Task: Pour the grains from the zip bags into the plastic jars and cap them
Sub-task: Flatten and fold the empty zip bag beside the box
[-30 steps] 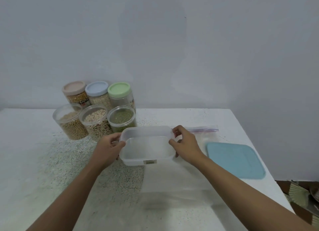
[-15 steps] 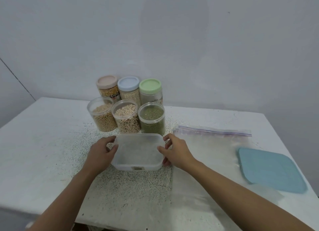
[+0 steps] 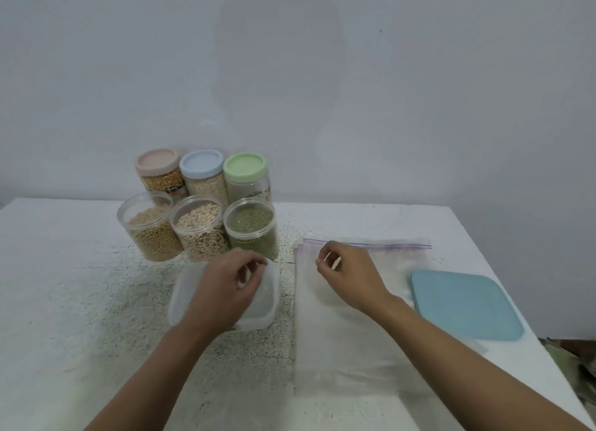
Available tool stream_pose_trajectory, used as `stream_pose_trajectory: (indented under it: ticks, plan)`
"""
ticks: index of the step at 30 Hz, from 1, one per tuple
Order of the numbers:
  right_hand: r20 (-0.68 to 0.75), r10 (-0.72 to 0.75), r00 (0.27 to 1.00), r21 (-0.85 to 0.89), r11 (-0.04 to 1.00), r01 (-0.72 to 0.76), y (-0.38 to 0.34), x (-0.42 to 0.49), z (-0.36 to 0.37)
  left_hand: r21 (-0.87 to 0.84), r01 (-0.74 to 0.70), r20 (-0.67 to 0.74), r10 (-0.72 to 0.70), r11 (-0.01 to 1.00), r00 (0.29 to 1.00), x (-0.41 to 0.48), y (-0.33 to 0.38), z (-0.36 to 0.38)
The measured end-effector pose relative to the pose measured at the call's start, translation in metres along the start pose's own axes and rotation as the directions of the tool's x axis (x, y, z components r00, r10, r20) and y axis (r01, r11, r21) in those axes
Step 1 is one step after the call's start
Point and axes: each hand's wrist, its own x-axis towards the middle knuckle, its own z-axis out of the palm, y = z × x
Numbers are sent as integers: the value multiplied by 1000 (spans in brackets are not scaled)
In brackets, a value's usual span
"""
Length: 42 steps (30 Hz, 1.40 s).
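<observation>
Across the white speckled counter (image 3: pixel 64 301) six plastic jars stand in two rows against the wall. At the back, a pink-lidded jar (image 3: pixel 159 174), a blue-lidded jar (image 3: pixel 203 176) and a green-lidded jar (image 3: pixel 246 177) are capped, their lower halves hidden by the front row. In front, three jars stand without lids: one of tan grains (image 3: pixel 150 226), one of pale split grains (image 3: pixel 200 227) and one of green grains (image 3: pixel 251 226). What the green-lidded jar holds is hard to make out.

Just in front of the open jars sits a clear rectangular tub (image 3: pixel 261 305), much of it covered by the left hand (image 3: pixel 225 288), which hangs over it with fingers loosely curled, thumb and forefinger close together; whether they pinch anything or touch the tub I cannot tell, as the hand is blurred. The right hand (image 3: pixel 348 276) hovers over a flat clear zip bag (image 3: pixel 338 343), fingers bent and slightly apart, holding nothing that I can see. The bag lies on the counter with its purple-lined seal (image 3: pixel 387 245) at the far end; it is so transparent that its edges fade into the counter, and any contents are unclear. A light blue rectangular lid (image 3: pixel 464 305) rests on the bag's right side, near the counter's edge. Some dark clutter beyond the right edge is cut off.
</observation>
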Motion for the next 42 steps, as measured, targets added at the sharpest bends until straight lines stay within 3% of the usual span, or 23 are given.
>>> stream_pose_trajectory:
  ticks: [4,8,10,15,21,23,26,29,31,39,42]
  plan:
    - [-84,67,994,-188,979,-82,43,-11,-42,-133,-94,196,119,987,973,23,46,61]
    - [-76,206,976,-537,816,-214,83,-31,-71,-13,-154,316,150,988,937,27,54,123]
    - [-38,292,956,-615,747,-253,98,-40,-75,68,-147,357,114,987,927,26,49,140]
    - [-22,293,956,-571,781,-253,115,-47,-76,136,-134,418,66,982,906,32,40,152]
    - [42,266,963,-635,751,-180,111,-45,-81,142,-99,457,23,985,889,35,39,150]
    - [-10,188,982,-633,759,-152,105,-44,-84,135,-104,473,28,985,880,35,39,148]
    - [-166,-50,985,-584,810,-58,91,-41,-88,127,-99,506,21,987,862,41,37,143]
    - [-312,-256,915,-557,830,42,76,-30,-90,111,-101,543,24,989,839,45,37,138]
    - [-384,-317,867,-519,851,81,68,-21,-91,106,-114,568,34,988,822,46,36,137]
    - [-584,-428,690,-395,892,219,69,16,-102,42,-102,577,59,994,814,59,33,131]
    - [-645,-304,701,-125,947,296,67,35,-103,11,-88,507,71,996,859,65,32,132]
